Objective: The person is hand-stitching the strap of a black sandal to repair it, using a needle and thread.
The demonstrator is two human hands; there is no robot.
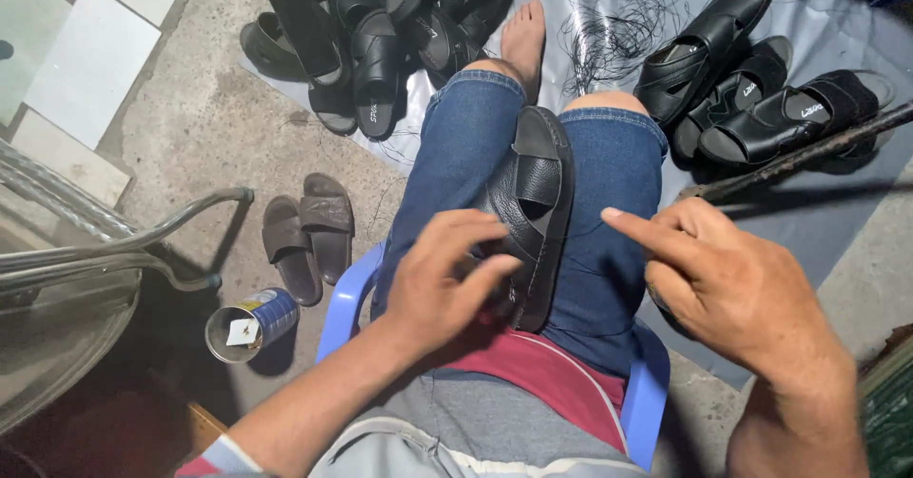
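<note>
Seated on a blue plastic chair, denim shorts, one bare foot stretched out fwd onto a grey sheet. Black leather sandal wedged between the thighs, standing on its side edge, straps facing left. Left hand is on it: fingers curled over the heel end, thumb pressing in from the near side, so it's closed round the sandal. Right hand off to the right, above the right thigh, not touching the sandal; index finger out straight and pointing twd it, other fingers bent under. Something dark shows under the palm but can't tell if it's gripped, so no call on the grasp.

Round about: pile of black sandals top left, partly on the sheet; three more black sandals top right, lying close together on the sheet. Loose black threads scattered on the sheet near the foot. Dark rod slanting across at right. On the concrete floor, a pair of brown slides side by side, just left of the chair. Open tin can on its side near them, scrap of paper inside. Metal chair frame far left.
</note>
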